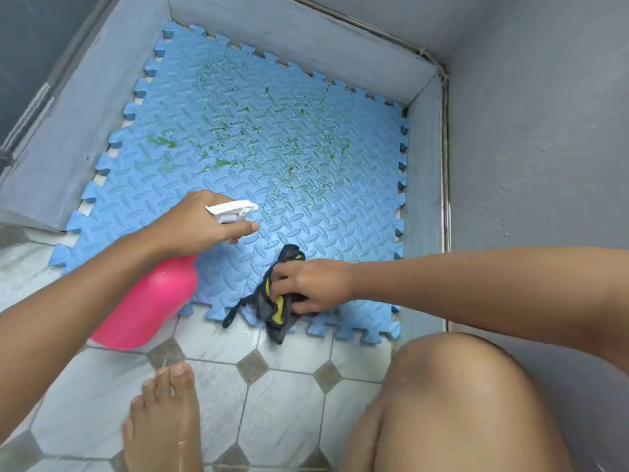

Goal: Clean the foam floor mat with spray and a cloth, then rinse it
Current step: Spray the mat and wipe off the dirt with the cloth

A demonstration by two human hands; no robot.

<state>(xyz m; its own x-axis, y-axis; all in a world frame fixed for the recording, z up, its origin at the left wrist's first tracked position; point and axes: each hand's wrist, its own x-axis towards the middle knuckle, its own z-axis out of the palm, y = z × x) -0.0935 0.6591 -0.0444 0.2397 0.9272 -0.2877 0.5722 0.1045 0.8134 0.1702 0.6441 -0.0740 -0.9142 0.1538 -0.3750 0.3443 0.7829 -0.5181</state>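
Observation:
A blue foam mat (pixel 306 137) with jigsaw edges lies flat on the floor in a grey corner. Green streaks and specks cover its middle and far part. My left hand (pixel 200 223) grips a pink spray bottle (pixel 153 301) by its white trigger head (pixel 235 210), with the nozzle pointing across the mat. My right hand (pixel 309 284) clutches a black and yellow cloth (pixel 275 304) at the mat's near edge, and the cloth touches the mat.
Grey walls (pixel 510 148) close in the mat at the back, left and right. Pale floor tiles (pixel 279 403) with small dark diamonds lie in front. My bare left foot (pixel 163 420) and right knee (pixel 459 403) are on the near side.

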